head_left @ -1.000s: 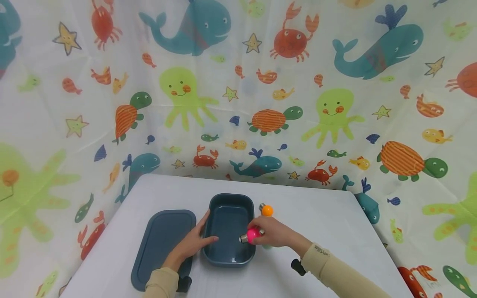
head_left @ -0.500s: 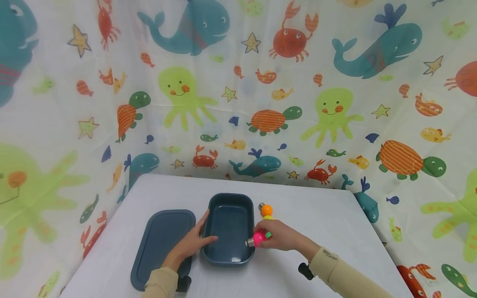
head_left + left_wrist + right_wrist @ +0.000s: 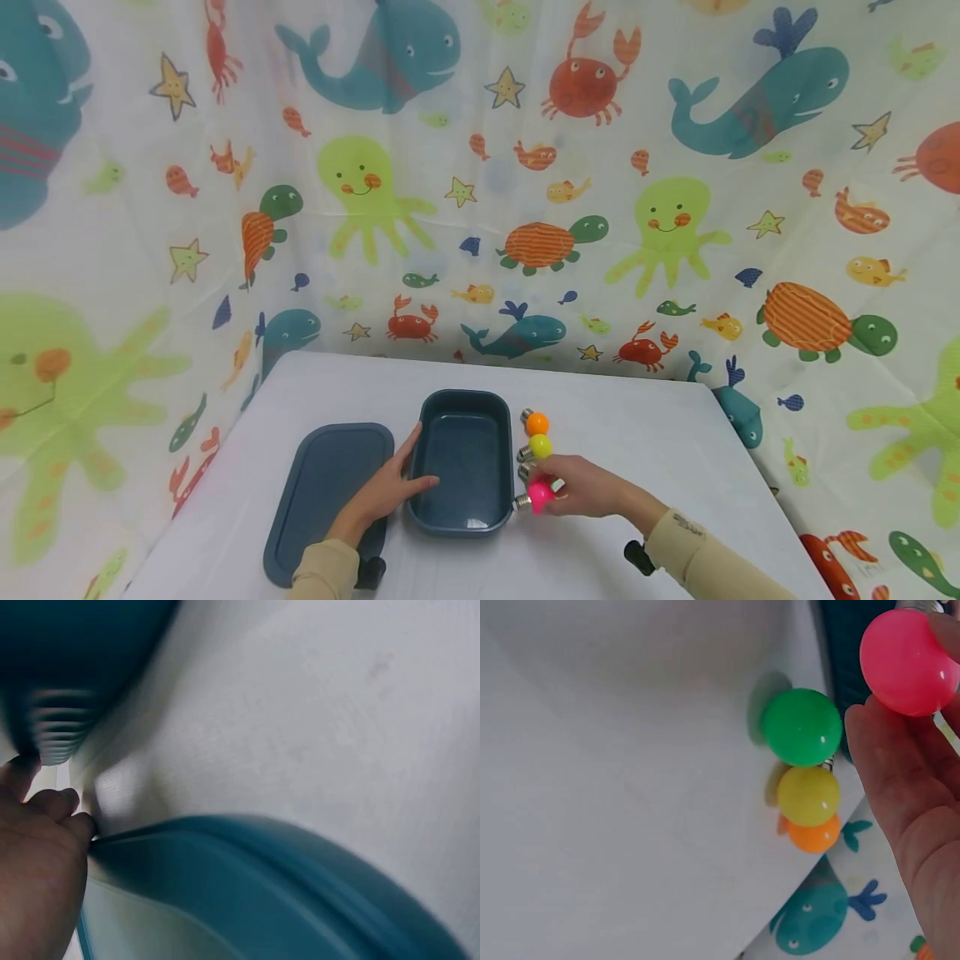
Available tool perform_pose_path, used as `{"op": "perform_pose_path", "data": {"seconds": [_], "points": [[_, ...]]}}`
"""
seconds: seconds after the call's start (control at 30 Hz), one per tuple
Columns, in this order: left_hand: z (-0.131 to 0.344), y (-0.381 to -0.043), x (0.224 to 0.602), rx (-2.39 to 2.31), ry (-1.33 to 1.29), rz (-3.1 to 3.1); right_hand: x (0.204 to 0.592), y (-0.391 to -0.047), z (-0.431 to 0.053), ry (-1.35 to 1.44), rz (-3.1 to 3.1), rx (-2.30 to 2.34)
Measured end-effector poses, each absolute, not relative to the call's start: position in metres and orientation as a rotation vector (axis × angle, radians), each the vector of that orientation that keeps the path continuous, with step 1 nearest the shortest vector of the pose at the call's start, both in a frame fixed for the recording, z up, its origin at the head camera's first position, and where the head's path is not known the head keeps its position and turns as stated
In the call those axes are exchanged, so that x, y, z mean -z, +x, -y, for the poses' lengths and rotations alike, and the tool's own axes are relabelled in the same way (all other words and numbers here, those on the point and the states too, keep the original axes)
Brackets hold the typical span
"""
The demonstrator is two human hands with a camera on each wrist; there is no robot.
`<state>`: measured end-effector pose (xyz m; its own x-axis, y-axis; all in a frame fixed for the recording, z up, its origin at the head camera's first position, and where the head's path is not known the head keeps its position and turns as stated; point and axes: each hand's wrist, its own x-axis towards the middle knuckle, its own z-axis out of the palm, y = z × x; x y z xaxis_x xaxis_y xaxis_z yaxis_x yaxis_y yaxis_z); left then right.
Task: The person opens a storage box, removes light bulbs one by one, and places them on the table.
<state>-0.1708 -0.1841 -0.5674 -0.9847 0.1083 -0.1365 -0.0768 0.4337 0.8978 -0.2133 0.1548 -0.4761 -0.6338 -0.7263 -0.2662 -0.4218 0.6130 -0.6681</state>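
My left hand [image 3: 384, 492] lies at the left side of a dark blue rectangular box [image 3: 462, 527], thumb over the rim and fingers outstretched along the outer wall. In the right hand [image 3: 581, 485] is a pink light bulb [image 3: 542, 495], pinched by its round part, metal screw base pointing left beside the box's right wall. Beyond it, a green bulb [image 3: 802, 727], a yellow bulb [image 3: 541, 447] and an orange bulb [image 3: 537, 424] lie in a row on the table. The hand hides the green one's round part in the head view; only its base shows.
A flat dark blue lid [image 3: 330, 492] lies left of the box, partly under the left forearm. All rests on a white table [image 3: 645, 433]. Behind and beside the table hangs a curtain [image 3: 480, 108] printed with sea animals.
The right hand has moved right with the pink bulb, from over the box's right edge to just outside it. The yellow bulb and the green bulb's base have come into view. My left hand stays put.
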Motion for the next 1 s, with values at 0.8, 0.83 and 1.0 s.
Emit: {"op": "perform_pose_path", "data": {"seconds": [0.8, 0.83, 1.0], "points": [[0.184, -0.17, 0.567, -1.571, 0.008, -2.514, 0.511, -0.205, -0.154, -1.113, -2.51, 0.284], [0.184, -0.171, 0.567, -1.571, 0.006, -2.515, 0.511, -0.205, -0.153, -1.127, -2.512, 0.276], [0.184, -0.17, 0.566, -1.58, 0.019, -2.513, 0.514, -0.206, -0.154, -1.185, -2.518, 0.246]]}}
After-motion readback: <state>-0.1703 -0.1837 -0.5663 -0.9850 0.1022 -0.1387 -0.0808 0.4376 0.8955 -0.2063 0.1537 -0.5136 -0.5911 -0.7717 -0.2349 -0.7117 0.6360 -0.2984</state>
